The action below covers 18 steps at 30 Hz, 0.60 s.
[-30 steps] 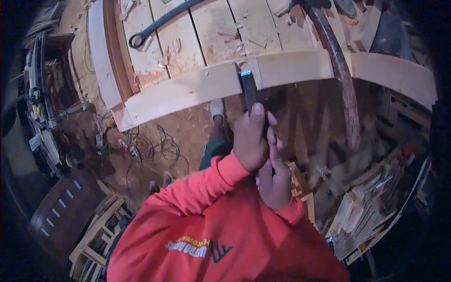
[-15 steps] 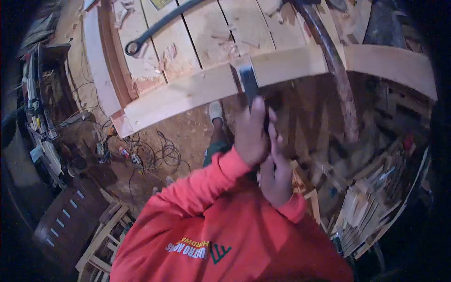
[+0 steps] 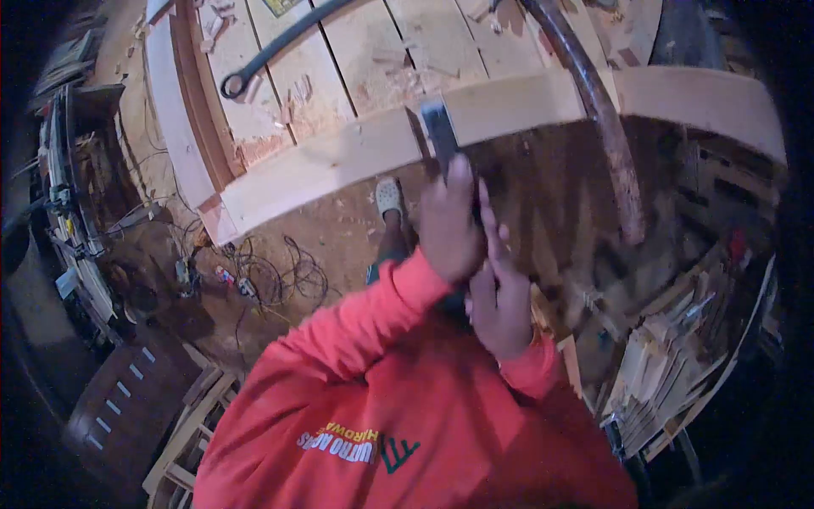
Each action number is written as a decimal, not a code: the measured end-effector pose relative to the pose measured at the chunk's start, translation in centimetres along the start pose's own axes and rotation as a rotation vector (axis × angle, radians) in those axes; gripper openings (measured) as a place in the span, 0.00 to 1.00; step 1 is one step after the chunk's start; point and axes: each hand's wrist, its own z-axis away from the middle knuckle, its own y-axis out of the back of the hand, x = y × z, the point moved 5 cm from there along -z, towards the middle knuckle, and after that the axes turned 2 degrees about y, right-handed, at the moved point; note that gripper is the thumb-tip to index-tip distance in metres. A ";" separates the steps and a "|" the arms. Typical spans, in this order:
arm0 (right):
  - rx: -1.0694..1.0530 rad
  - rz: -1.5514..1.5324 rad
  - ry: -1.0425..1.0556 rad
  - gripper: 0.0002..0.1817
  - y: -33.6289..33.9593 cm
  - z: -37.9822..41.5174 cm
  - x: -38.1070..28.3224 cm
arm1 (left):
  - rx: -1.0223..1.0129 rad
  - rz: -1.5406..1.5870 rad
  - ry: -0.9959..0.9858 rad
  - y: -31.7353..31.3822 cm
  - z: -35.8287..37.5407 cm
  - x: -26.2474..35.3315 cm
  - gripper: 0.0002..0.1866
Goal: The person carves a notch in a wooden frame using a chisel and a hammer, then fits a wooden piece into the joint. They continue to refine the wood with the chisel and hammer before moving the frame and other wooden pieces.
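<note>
A chisel (image 3: 438,134) points away from me, its flat blade lying at a notch in the front plank (image 3: 331,161) of a wooden frame. My left hand (image 3: 454,227) is closed around the chisel behind the blade, with a finger stretched along it. Lower down, my right hand (image 3: 502,310) is against the rear of the chisel, its palm turned toward the handle and its fingers pointing forward. Most of the handle is hidden between the hands. Wood shavings (image 3: 407,81) lie on the boards just beyond the notch.
A long ring-ended wrench (image 3: 275,51) lies on the boards. A dark curved pole (image 3: 606,119) crosses the plank to the right. Tangled cables (image 3: 292,276) lie on the dirt floor, and wood offcuts (image 3: 657,373) are heaped at lower right. A foot (image 3: 389,197) shows below the plank.
Both hands and the chisel have shifted slightly forward and left, and the blade reaches a little farther over the notch. The view has moved slightly too.
</note>
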 end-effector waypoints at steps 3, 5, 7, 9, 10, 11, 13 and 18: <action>0.022 -0.070 0.034 0.31 0.0 -1.3 0.6 | -0.013 0.020 0.038 -0.2 0.6 -0.1 0.33; 0.009 -0.055 0.016 0.31 -0.4 -0.7 1.7 | -0.013 0.013 0.048 0.4 1.0 -1.5 0.33; -0.061 -0.151 -0.213 0.33 0.0 -2.2 -0.6 | 0.004 0.010 0.006 0.1 -0.1 0.6 0.33; -0.014 -0.131 -0.135 0.34 0.4 -2.1 -1.2 | 0.012 0.178 0.036 0.5 -0.4 0.6 0.30; 0.079 -0.037 0.131 0.34 0.1 -2.4 -0.6 | -0.071 0.018 -0.083 0.0 0.3 1.7 0.26; 0.180 -0.228 0.158 0.34 0.4 -1.7 0.1 | -0.148 -0.143 -0.193 -0.7 2.4 2.6 0.23; 0.376 -0.872 -0.001 0.35 0.5 0.1 0.7 | -0.287 -0.483 -0.386 -1.5 6.1 3.9 0.22; 0.195 -0.389 -0.112 0.38 4.6 5.3 3.1 | -0.044 -1.335 -0.985 1.4 5.2 7.5 0.34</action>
